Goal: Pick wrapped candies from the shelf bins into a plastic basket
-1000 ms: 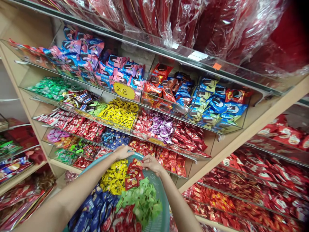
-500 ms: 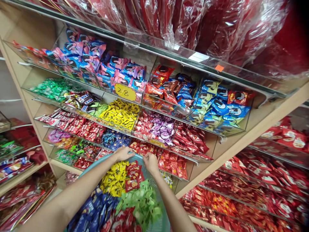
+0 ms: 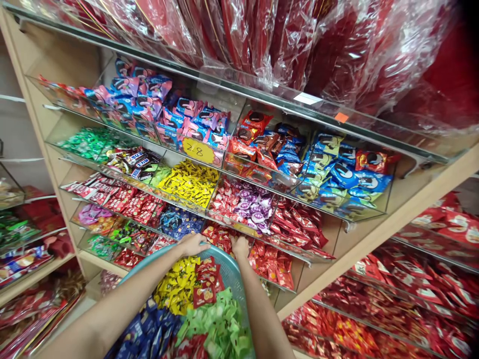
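Teal basket [image 3: 232,274]; wrapped candies [image 3: 190,318] inside

Both arms extended forward, hands apart.
We note the left forearm [image 3: 123,304] bare and slanting from lower left up toward the center; the left hand [image 3: 191,245] is turned palm down, its fingers directed right and curled in a grip. The right forearm [image 3: 262,309], also bare, stands steeper and leans left toward its top; the right hand [image 3: 240,246] points away from us, its fingertips largely hidden.
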The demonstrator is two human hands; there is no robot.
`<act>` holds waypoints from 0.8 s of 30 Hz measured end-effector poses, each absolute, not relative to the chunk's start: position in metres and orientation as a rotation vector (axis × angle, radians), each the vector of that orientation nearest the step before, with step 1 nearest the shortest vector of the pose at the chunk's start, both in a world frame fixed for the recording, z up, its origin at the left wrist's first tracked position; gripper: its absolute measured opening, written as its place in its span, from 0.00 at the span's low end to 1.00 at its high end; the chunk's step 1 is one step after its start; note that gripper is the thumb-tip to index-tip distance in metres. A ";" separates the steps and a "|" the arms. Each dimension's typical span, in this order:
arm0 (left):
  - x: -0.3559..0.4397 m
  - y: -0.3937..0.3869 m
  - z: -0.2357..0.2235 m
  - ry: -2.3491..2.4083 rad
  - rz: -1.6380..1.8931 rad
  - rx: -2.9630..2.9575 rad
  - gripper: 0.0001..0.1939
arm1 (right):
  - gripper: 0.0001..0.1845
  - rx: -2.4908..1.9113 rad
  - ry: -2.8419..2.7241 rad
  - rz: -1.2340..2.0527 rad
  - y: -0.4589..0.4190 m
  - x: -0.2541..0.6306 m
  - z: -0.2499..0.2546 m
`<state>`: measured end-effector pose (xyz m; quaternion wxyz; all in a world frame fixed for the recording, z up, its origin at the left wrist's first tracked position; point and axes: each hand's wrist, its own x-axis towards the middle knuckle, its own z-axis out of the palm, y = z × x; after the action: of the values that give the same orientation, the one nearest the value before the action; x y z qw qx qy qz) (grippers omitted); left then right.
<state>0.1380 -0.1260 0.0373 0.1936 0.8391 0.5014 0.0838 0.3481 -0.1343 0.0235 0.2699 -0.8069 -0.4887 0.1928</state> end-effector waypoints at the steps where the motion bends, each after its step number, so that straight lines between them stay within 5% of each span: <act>1: 0.138 -0.125 0.035 1.403 0.240 2.359 0.22 | 0.24 -2.202 -1.304 0.489 -0.134 0.346 0.022; 9: 0.137 -0.125 0.033 1.394 0.239 2.386 0.24 | 0.28 -2.275 -1.273 0.235 -0.139 0.333 0.010; 24: 0.137 -0.118 0.027 1.390 0.225 2.370 0.24 | 0.26 -1.936 -1.295 0.358 -0.174 0.349 0.016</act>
<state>0.1368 -0.1180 0.0267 0.1912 0.8439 0.4949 0.0802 0.3485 -0.1744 0.0157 0.3825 -0.7592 -0.5076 0.1403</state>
